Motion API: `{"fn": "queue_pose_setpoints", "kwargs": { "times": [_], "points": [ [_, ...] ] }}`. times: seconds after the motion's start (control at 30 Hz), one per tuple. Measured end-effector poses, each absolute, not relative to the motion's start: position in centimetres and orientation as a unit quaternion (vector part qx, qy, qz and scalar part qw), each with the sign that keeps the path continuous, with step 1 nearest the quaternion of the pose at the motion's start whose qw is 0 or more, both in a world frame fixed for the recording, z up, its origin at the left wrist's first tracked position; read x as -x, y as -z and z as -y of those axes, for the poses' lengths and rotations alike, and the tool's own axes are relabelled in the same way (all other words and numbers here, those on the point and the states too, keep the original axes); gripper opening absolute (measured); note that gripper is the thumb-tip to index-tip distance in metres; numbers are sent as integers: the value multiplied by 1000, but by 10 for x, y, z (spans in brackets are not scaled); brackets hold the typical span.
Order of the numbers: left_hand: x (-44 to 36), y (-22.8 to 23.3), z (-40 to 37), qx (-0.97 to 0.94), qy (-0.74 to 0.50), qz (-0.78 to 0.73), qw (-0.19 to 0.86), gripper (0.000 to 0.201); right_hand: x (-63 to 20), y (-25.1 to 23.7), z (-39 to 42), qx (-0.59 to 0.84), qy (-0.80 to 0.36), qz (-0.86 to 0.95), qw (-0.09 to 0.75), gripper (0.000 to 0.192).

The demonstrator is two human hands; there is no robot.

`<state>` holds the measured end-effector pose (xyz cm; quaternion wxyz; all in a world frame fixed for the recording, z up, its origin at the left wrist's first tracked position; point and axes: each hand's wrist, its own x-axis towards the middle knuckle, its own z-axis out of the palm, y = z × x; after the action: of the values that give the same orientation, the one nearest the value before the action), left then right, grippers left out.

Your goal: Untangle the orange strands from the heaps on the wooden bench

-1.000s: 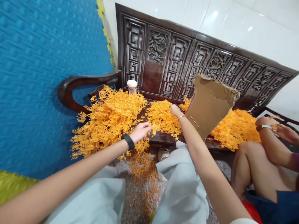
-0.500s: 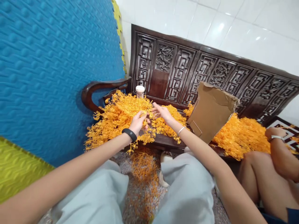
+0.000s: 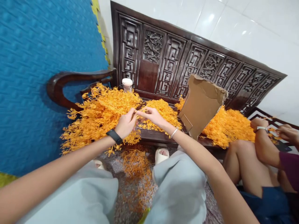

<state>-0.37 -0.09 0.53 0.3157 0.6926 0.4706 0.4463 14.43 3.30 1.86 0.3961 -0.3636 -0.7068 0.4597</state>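
Orange plastic sprig (image 3: 138, 112), thin and branching, is lying roughly level between the two hands, its long axis running left to right above the front edge of the dark carved wooden bench (image 3: 161, 137). The left hand (image 3: 126, 123) is pinching one end with curled fingers; the right hand (image 3: 151, 115) is pinching the other end. Spiky heaps of orange plastic sprigs (image 3: 98, 115) are covering the glossy seat. A torn brown cardboard sheet (image 3: 201, 104) is leaning upright against the backrest, and a white-capped jar (image 3: 127, 84) is standing behind.
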Motion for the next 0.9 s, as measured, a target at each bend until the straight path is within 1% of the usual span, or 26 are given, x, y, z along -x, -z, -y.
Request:
{"fn": "queue_pose_setpoints", "kwargs": {
  "times": [0.07, 0.13, 0.23, 0.33, 0.43, 0.53, 0.6, 0.67, 0.77, 0.83, 0.9],
  "points": [
    [1, -5, -2, -706, -441, -476, 284, 12, -150, -23, -37, 355, -440, 729, 386, 33],
    [-1, -5, -5, -707, -445, -471, 283, 14, -157, -26, -42, 351, -414, 742, 393, 31],
    [-2, -4, -9, -705, -447, -462, 301, 14, -166, -23, -50, 344, -396, 750, 402, 24],
    [1, -2, -11, -702, -431, -455, 337, 14, -173, -11, -59, 363, -394, 753, 383, 17],
    [3, 0, -11, -700, -400, -463, 367, 15, -180, 1, -66, 408, -323, 769, 371, 13],
    [2, 0, -9, -689, -382, -483, 382, 15, -187, 4, -66, 434, -222, 800, 349, 23],
    [-1, -1, -8, -653, -382, -493, 430, 14, -189, 4, -64, 455, -161, 812, 328, 30],
    [-4, -2, -7, -596, -388, -479, 516, 13, -189, 4, -63, 483, -124, 812, 303, 31],
    [-11, -2, -5, -507, -391, -417, 645, 15, -186, 7, -64, 530, -95, 801, 261, 31],
    [-17, -2, -4, -456, -396, -400, 689, 18, -182, 9, -68, 559, -67, 795, 227, 30],
    [-25, -1, -2, -412, -409, -413, 701, 21, -179, 10, -73, 581, -33, 789, 196, 30]
  ]
}}
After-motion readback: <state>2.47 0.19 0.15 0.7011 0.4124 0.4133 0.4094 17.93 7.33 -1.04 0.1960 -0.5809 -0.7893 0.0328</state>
